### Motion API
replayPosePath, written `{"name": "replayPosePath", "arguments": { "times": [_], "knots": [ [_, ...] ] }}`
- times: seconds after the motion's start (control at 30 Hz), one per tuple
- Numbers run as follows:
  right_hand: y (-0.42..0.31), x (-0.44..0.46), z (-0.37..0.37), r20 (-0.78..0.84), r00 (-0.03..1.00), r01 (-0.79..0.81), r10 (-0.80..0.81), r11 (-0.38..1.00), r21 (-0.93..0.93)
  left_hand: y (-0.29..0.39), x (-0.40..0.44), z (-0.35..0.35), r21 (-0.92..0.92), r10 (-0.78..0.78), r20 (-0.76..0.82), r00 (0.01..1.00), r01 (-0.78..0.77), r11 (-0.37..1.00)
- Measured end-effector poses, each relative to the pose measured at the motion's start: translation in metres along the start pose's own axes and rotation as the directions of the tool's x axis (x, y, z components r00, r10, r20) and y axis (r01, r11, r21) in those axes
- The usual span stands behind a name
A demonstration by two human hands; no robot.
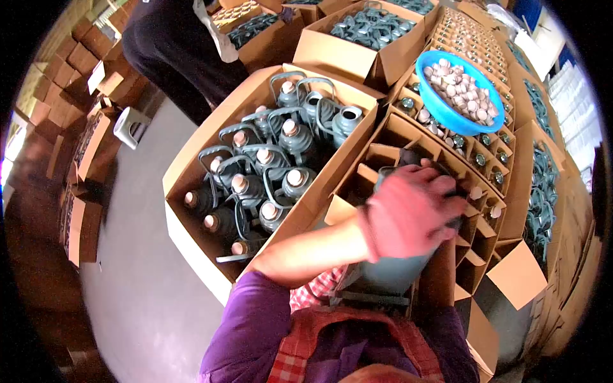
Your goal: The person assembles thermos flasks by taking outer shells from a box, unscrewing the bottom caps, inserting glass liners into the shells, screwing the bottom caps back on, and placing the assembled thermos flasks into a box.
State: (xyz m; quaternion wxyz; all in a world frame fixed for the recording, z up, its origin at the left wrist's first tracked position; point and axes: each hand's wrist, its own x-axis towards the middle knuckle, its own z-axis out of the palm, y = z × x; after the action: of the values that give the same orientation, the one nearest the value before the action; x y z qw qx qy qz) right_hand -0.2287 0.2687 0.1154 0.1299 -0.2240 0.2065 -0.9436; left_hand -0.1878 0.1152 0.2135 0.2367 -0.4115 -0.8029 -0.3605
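My left hand (412, 214), in a pink glove, is curled over the upper end of a grey-blue vacuum flask (393, 274) standing against my lap. Motion blurs the fingers, and whatever lies under them is covered. My right forearm (439, 274) comes up along the flask's other side; that hand is mostly hidden behind the pink glove. To the left, an open carton (211, 134) holds several similar flasks (297, 140) with loop handles. Most carry pale stoppers, but a flask (347, 121) at the far right corner has an open mouth.
A divided carton (476, 255) stands beyond my hands. On another divided carton rests a blue basin (424, 96) full of pale stoppers (463, 89). More cartons of grey-blue parts (370, 29) surround me. A person (175, 51) stands at back left near a white stool (131, 127).
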Motion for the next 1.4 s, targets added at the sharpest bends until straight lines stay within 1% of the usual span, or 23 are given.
{"name": "replayPosePath", "arguments": {
  "times": [0.03,0.07,0.1,0.13,0.17,0.23,0.3,0.33,0.37,0.4,0.43,0.47,0.5,0.57,0.63,0.67,0.77,0.83,1.03,1.17,1.33,1.37,1.4],
  "knots": [
    [-0.016,-0.007,-0.003,0.032,0.976,-0.218,0.218,0.976,0.012,-0.016,-0.010,-0.003,-0.176,-0.016,0.041,0.999,0.023,0.984],
    [-0.035,-0.015,0.013,-0.013,0.993,-0.107,0.119,0.836,-0.537,-0.050,-0.028,-0.002,-0.538,0.001,-0.031,1.000,-0.018,0.843],
    [-0.050,-0.019,0.025,-0.011,1.000,-0.014,0.009,0.409,-0.912,-0.074,-0.049,0.004,-0.598,-0.083,-0.122,0.989,-0.007,0.801],
    [-0.061,-0.014,0.050,0.117,0.985,0.121,0.125,-0.029,-0.992,-0.092,-0.062,0.013,-0.691,-0.191,-0.124,0.974,0.054,0.721],
    [-0.061,-0.017,0.062,0.168,0.981,0.181,0.100,-0.138,-0.974,-0.097,-0.069,0.011,-0.721,-0.232,-0.062,0.971,0.117,0.683],
    [-0.065,-0.005,0.068,0.069,0.991,0.062,0.118,0.063,-0.996,-0.105,-0.067,0.001,-0.771,-0.244,0.046,0.969,0.189,0.608],
    [-0.068,0.008,0.054,0.095,0.962,-0.049,0.257,0.502,-0.864,-0.076,-0.047,-0.024,-0.730,-0.228,0.204,0.952,0.303,0.613],
    [-0.063,0.006,0.040,-0.068,0.991,-0.122,0.114,0.574,-0.810,-0.044,-0.034,-0.034,-0.710,-0.270,0.151,0.951,0.295,0.640],
    [-0.050,0.000,0.015,-0.250,0.968,-0.181,-0.012,0.655,-0.734,-0.024,-0.028,-0.026,-0.506,-0.211,-0.057,0.976,0.154,0.849],
    [-0.033,-0.004,-0.007,-0.213,0.960,-0.260,0.183,0.867,-0.425,-0.009,-0.021,-0.017,-0.245,-0.116,-0.030,0.993,0.106,0.964],
    [-0.025,-0.012,-0.005,-0.250,0.948,-0.289,0.196,0.859,-0.422,-0.001,-0.015,-0.010,0.036,-0.024,0.016,1.000,0.023,0.999],
    [-0.036,-0.017,0.004,-0.071,0.987,-0.157,0.142,0.806,-0.571,-0.012,-0.023,-0.010,-0.030,0.010,-0.029,1.000,-0.011,0.999],
    [-0.044,-0.018,0.028,0.112,0.988,-0.004,0.109,0.735,-0.678,-0.034,-0.032,-0.007,-0.310,0.053,-0.129,0.990,-0.091,0.946],
    [-0.048,-0.026,0.037,0.036,0.993,-0.023,0.109,0.493,-0.870,-0.055,-0.051,0.003,-0.596,-0.036,-0.177,0.983,-0.079,0.799],
    [-0.060,-0.024,0.073,-0.058,0.986,-0.104,0.158,0.298,-0.949,-0.056,-0.050,-0.002,-0.713,-0.070,-0.147,0.987,-0.057,0.698],
    [-0.067,-0.016,0.085,0.089,0.970,0.010,0.225,0.329,-0.944,-0.054,-0.052,-0.009,-0.808,-0.171,-0.070,0.983,0.044,0.587],
    [-0.087,0.019,0.112,0.522,0.648,0.389,0.554,0.349,-0.853,-0.052,-0.072,0.027,-0.986,-0.535,0.069,0.842,0.140,0.094],
    [-0.093,0.034,0.132,0.516,0.485,0.489,0.706,0.269,-0.829,-0.044,-0.093,0.060,-0.976,-0.601,0.217,0.769,0.180,-0.122],
    [-0.081,0.033,0.176,0.331,0.470,0.678,0.818,-0.094,-0.729,-0.023,-0.129,0.104,-0.913,-0.635,0.389,0.668,0.188,-0.361],
    [-0.082,0.021,0.192,0.311,0.479,0.698,0.821,-0.141,-0.702,-0.018,-0.141,0.105,-0.900,-0.628,0.412,0.660,0.187,-0.394],
    [-0.078,0.010,0.158,0.630,0.494,0.670,0.599,0.199,-0.715,-0.027,-0.162,0.093,-0.901,-0.622,0.395,0.676,0.152,-0.407],
    [-0.083,0.007,0.153,0.629,0.599,0.643,0.496,0.170,-0.747,-0.032,-0.174,0.088,-0.901,-0.620,0.387,0.683,0.136,-0.412],
    [-0.089,-0.016,0.113,0.304,0.886,0.157,0.350,0.389,-0.908,-0.037,-0.196,0.078,-0.904,-0.617,0.381,0.689,0.137,-0.405]
  ]
}}
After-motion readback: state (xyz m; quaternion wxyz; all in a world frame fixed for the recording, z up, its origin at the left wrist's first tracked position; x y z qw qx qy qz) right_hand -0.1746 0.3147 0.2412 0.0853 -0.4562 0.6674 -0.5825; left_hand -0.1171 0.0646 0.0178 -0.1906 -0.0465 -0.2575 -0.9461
